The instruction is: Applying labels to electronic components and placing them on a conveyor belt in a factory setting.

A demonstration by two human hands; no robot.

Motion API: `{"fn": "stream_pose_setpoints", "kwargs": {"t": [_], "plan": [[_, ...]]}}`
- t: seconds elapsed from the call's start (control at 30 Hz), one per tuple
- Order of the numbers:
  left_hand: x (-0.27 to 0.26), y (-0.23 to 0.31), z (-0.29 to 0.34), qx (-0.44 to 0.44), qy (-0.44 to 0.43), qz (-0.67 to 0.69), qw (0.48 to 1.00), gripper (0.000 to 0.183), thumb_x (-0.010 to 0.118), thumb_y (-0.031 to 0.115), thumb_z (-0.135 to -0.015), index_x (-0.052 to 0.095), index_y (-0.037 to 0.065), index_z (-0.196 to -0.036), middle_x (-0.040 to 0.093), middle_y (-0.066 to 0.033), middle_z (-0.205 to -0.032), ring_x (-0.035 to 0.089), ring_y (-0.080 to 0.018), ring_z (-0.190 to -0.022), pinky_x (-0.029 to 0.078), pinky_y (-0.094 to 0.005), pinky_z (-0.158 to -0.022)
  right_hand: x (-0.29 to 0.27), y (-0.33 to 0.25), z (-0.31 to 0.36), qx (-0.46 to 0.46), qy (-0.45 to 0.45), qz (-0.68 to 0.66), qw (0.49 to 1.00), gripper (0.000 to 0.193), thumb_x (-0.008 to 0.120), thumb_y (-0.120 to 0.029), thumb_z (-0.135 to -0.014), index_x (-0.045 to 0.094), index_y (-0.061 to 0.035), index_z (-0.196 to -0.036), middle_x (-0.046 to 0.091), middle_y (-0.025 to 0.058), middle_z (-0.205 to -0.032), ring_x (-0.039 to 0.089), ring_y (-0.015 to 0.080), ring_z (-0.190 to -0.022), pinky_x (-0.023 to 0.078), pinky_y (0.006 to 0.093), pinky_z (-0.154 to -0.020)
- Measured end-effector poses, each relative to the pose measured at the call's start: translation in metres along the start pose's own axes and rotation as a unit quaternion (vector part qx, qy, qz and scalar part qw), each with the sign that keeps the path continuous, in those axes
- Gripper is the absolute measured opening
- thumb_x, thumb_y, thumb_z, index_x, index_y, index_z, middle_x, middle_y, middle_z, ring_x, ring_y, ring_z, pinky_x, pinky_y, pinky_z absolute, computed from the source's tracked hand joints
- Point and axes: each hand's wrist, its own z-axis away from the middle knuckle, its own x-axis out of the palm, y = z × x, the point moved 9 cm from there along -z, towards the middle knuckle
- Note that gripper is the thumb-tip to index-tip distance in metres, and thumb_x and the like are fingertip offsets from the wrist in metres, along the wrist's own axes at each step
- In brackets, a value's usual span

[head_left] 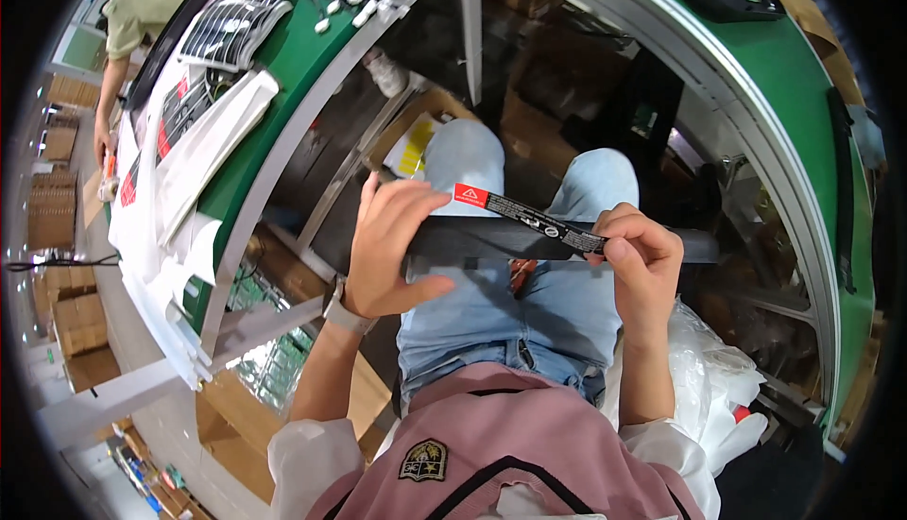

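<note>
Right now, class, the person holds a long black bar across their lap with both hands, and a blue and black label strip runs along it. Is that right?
Not quite. The label strip is red and black, not blue and black, as the head view shows. The rest stands: the left hand and the right hand hold the long black bar across the lap.
</note>
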Motion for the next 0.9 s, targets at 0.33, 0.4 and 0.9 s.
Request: {"fn": "stream_pose_setpoints", "kwargs": {"t": [0.33,0.4,0.9], "plan": [[-0.008,-0.023,0.015,-0.087,0.059,0.260,0.960,0.025,0.073,0.023,-0.081,0.062,0.000,-0.075,0.063,-0.0053,-0.074,0.059,-0.0240,-0.083,0.045,-0.0443,-0.093,0.036,0.019,0.000,0.087,-0.037,0.104,0.990,0.005,0.071,0.003,-0.081,0.069,0.0048,-0.086,0.064,0.0065,-0.082,0.064,0.0128,-0.072,0.048,0.0225,-0.062],[-0.005,-0.023,0.017,-0.098,0.062,0.265,0.957,0.018,0.071,0.006,-0.077,0.057,-0.001,-0.068,0.056,-0.0061,-0.077,0.055,-0.0227,-0.082,0.049,-0.0365,-0.082,0.037,0.024,-0.001,0.092,-0.022,0.170,0.981,0.005,0.073,0.001,-0.080,0.069,0.0037,-0.083,0.063,0.0052,-0.077,0.062,0.0109,-0.066,0.046,0.0219,-0.058],[-0.006,-0.034,0.026,-0.085,0.099,0.211,0.969,0.024,0.069,-0.005,-0.071,0.048,0.001,-0.063,0.047,-0.0091,-0.089,0.055,-0.0206,-0.084,0.041,-0.0265,-0.062,0.063,0.025,-0.001,-0.033,-0.024,0.437,0.898,0.016,0.077,0.000,-0.074,0.062,0.0010,-0.068,0.053,0.0006,-0.060,0.045,0.0035,-0.047,0.032,0.0201,-0.044]]}}
